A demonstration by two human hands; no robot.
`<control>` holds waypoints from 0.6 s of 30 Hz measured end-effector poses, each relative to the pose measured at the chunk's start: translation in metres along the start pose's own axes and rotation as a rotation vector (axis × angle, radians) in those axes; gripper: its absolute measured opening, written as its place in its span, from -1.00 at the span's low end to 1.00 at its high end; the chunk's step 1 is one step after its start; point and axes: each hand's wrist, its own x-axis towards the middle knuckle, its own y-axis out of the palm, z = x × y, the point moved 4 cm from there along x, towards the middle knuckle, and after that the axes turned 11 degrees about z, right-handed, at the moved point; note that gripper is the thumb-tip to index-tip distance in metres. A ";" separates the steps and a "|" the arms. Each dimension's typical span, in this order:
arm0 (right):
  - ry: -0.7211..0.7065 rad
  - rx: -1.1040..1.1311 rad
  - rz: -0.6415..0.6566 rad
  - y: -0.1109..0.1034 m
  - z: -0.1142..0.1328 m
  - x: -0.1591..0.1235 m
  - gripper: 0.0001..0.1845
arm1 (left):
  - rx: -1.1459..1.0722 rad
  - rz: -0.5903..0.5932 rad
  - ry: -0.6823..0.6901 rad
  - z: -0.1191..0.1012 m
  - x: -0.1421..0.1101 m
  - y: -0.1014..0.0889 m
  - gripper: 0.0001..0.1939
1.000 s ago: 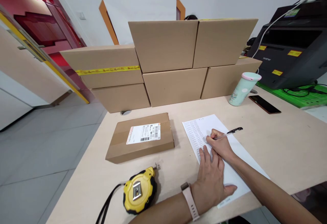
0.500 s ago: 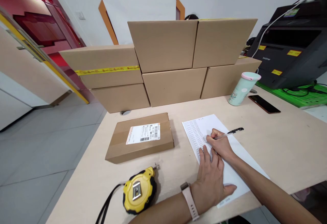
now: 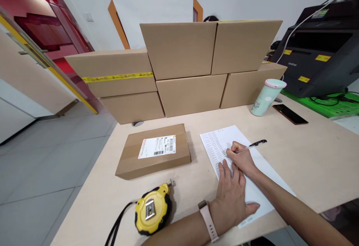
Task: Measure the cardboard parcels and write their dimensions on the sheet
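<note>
A sheet of paper (image 3: 263, 175) with printed columns lies on the desk. My left hand (image 3: 230, 193) rests flat on its lower left part, fingers spread; a watch with a pale pink strap is on that wrist. My right hand (image 3: 243, 160) is closed around a pen (image 3: 256, 143), its tip end down at the printed columns and hidden by my fingers. To the left of the paper lies a flat cardboard parcel (image 3: 157, 150) with a white shipping label. A yellow and black tape measure (image 3: 153, 209) sits nearer to me, beside my left forearm.
Stacked cardboard boxes (image 3: 190, 94) form a wall along the back of the desk (image 3: 316, 156). At right stand a mint green tumbler (image 3: 266, 100), a phone (image 3: 290, 114) and a black printer (image 3: 314, 55) on a green surface. Someone's head (image 3: 211, 18) shows behind the boxes.
Only the pen has shifted, its top end tilting very slightly. Both hands and the other things look the same.
</note>
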 end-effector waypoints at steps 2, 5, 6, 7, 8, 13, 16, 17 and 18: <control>0.007 0.004 -0.009 -0.001 0.000 0.000 -0.71 | 0.004 -0.002 0.003 0.000 0.000 -0.001 -0.10; 0.013 0.007 -0.016 -0.001 0.001 0.000 -0.71 | 0.014 -0.010 0.003 0.000 -0.001 -0.002 -0.11; 0.012 0.007 -0.017 -0.001 0.001 0.000 -0.71 | 0.016 -0.010 0.003 0.000 -0.001 -0.003 -0.11; 0.011 0.008 -0.017 -0.001 0.001 0.000 -0.71 | 0.019 -0.009 0.004 0.000 -0.001 -0.003 -0.11; 0.010 0.009 -0.017 -0.001 0.001 0.000 -0.71 | 0.019 -0.006 0.005 0.000 -0.001 -0.003 -0.11; 0.001 0.005 -0.013 0.000 -0.001 0.001 -0.72 | 0.017 0.002 0.001 0.000 0.001 -0.001 -0.10; -0.006 0.003 -0.008 0.000 -0.001 0.001 -0.71 | 0.022 0.005 0.002 0.000 0.001 -0.001 -0.10; -0.007 0.004 -0.005 0.000 -0.001 0.000 -0.71 | 0.026 0.005 0.003 0.000 0.001 -0.001 -0.10; -0.007 0.004 -0.002 0.000 -0.001 0.000 -0.72 | 0.031 0.002 0.004 0.000 0.001 -0.001 -0.10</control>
